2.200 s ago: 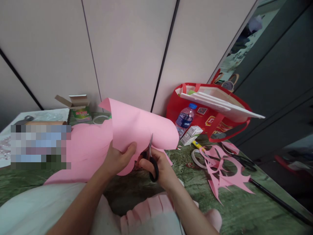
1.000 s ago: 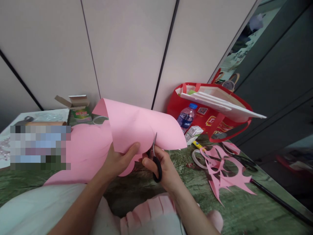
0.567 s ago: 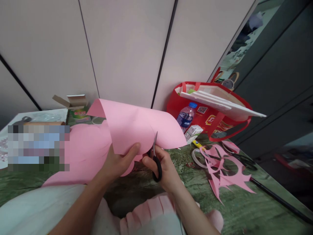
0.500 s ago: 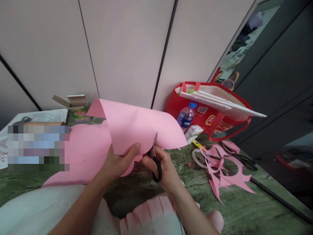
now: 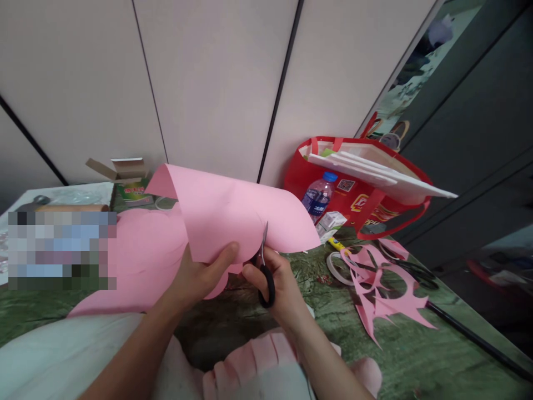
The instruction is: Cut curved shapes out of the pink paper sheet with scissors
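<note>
A large curled sheet of pink paper [image 5: 225,211] is held up in front of me. My left hand [image 5: 210,272] grips its lower edge, the thumb lying on the near face and the other fingers hidden behind. In my right hand [image 5: 281,286] are black-handled scissors [image 5: 266,283], with thumb and fingers around the handles. Their blades sit at a curved cut in the sheet, close to the right of my left thumb. More pink paper [image 5: 145,255] with rounded edges lies on the surface beneath and to the left.
Pink paper offcuts [image 5: 391,289] and a roll of white tape [image 5: 338,268] lie to the right on the green surface [image 5: 333,316]. Behind them are a red bag [image 5: 362,194], a water bottle [image 5: 320,194] and a small carton [image 5: 331,223]. An open box [image 5: 131,189] stands at the back left.
The view has shifted very slightly. Both hands, the scissors and the sheet keep nearly the same positions.
</note>
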Tool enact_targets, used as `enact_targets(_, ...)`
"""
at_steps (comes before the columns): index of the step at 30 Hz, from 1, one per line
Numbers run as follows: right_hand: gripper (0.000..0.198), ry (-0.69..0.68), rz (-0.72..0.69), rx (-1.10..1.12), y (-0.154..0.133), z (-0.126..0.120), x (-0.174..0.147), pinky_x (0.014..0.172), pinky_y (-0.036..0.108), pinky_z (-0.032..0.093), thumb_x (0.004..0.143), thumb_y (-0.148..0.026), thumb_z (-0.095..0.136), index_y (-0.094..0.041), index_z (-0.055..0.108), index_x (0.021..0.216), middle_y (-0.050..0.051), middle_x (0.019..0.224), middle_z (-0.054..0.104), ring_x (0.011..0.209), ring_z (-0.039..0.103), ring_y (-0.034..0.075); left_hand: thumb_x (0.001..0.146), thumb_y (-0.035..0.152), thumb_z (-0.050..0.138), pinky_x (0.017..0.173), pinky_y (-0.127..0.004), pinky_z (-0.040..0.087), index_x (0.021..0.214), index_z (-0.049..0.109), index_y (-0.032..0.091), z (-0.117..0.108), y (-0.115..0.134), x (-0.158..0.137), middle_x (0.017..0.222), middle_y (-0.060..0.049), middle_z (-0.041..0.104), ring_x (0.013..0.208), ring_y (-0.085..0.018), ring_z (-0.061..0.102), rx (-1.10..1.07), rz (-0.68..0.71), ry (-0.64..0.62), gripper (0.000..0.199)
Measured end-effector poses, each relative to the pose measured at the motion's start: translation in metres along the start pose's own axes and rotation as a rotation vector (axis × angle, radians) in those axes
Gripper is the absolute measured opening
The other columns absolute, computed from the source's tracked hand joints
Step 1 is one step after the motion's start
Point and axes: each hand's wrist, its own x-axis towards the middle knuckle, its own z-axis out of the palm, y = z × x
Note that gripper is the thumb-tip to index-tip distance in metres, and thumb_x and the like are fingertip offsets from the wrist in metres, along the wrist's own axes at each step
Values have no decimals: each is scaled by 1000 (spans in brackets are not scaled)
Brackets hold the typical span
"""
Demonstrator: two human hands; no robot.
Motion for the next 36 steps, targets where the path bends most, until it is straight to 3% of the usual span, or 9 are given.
enact_targets(4, 37, 6, 17, -29, 1, -1, 1, 50, 24, 36, 64, -49, 73, -17, 55, 66, -4, 58, 46, 55, 40, 11, 68, 36, 62, 83, -41, 53, 80, 62, 18, 0, 1, 1, 89, -9, 72, 89, -26, 66, 0, -15, -10, 22)
enact_targets(15, 31, -25, 36, -57, 5, -2, 0, 47, 24, 37, 66, -46, 72, -19, 57, 67, -3, 56, 53, 49, 42, 11, 70, 36, 60, 78, -38, 55, 83, 64, 17, 1, -2, 3, 83, -8, 72, 82, -25, 67, -30, 4, -19, 24)
enact_targets(20, 32, -33, 74, -5, 7, 0, 0, 48, 25, 36, 65, -46, 72, -19, 57, 70, -3, 55, 54, 50, 45, 11, 72, 39, 60, 84, -40, 53, 93, 64, 16, 2, -6, 4, 92, -9, 71, 90, -26, 66, -7, 9, 25, 31)
enact_targets(28, 32, -5, 46, -15, 10, 1, 0, 48, 25, 38, 64, -47, 73, -19, 58, 69, -3, 57, 54, 50, 45, 12, 66, 52, 66, 95, -49, 45, 87, 69, 16, 1, -9, 0, 95, -13, 71, 104, -32, 61, 105, -199, 74, 42)
enact_targets(33, 31, 0, 34, -30, 11, 1, 0, 46, 24, 37, 64, -46, 73, -19, 57, 67, -3, 57, 54, 49, 43, 10, 64, 49, 71, 95, -47, 45, 92, 68, 14, 0, -13, 0, 101, -15, 70, 104, -32, 61, 44, -165, 80, 45)
enact_targets(36, 32, 16, 31, -39, 11, 1, 0, 46, 24, 37, 63, -46, 73, -18, 58, 67, -3, 56, 55, 48, 43, 10, 58, 44, 76, 94, -45, 46, 95, 67, 14, 3, -15, 0, 101, -14, 70, 103, -32, 61, -29, -166, 151, 49)
